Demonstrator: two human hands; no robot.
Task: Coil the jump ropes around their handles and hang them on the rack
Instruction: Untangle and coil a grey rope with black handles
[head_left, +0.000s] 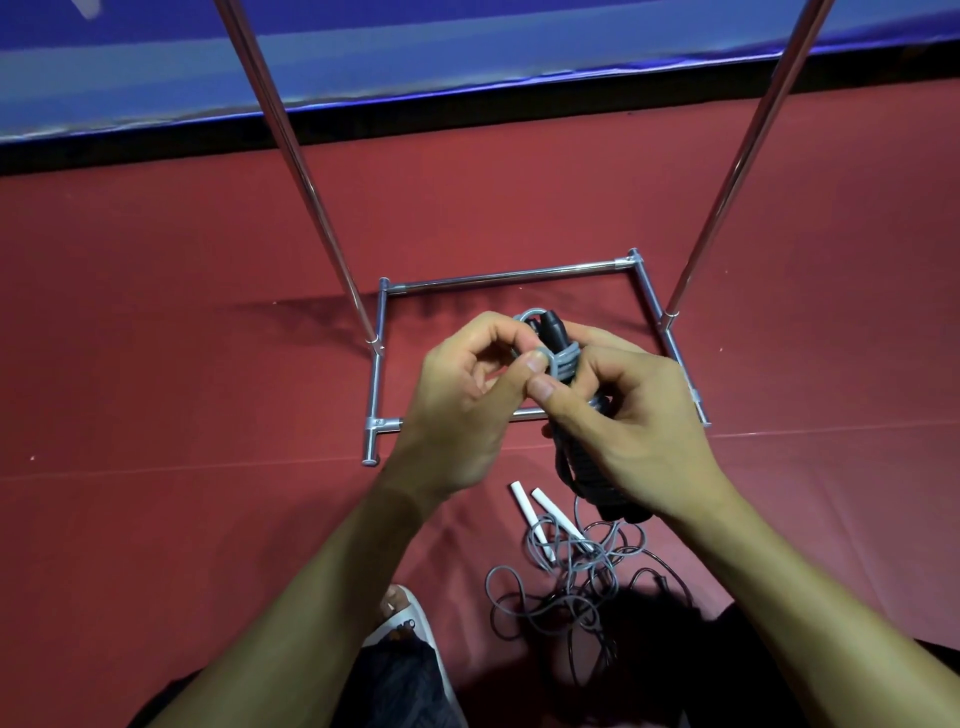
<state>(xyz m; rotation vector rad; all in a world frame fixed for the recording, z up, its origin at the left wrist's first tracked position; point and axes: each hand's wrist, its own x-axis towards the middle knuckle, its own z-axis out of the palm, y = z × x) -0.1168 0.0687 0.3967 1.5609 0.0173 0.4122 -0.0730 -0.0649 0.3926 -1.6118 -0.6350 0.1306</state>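
Two hands meet in the middle of the view over the base of the rack. The right hand is closed round a pair of black handles, its palm and fingers covering most of their length; only the top end above the fingers and the butt ends below the wrist show. Grey rope is wound round the upper part of the handles, and the right thumb lies against these turns. The left hand has its fingers curled, with thumb and forefinger pinching a small loop of that rope beside the wound part. How many turns there are cannot be counted, as the fingers hide part of them.

Both uprights of the rack run out of the top edge, so its hanging bar is out of sight. The near bar of the base is mostly behind the hands.

On the red floor below the hands lie two white handles side by side, their lower ends under a loose tangle of grey rope. The tangle's right side runs into deep shadow, where a thin dark cord can barely be made out. A light shoe shows beside the left forearm, partly covered by a dark trouser leg. A blue sheet fills the top of the view.
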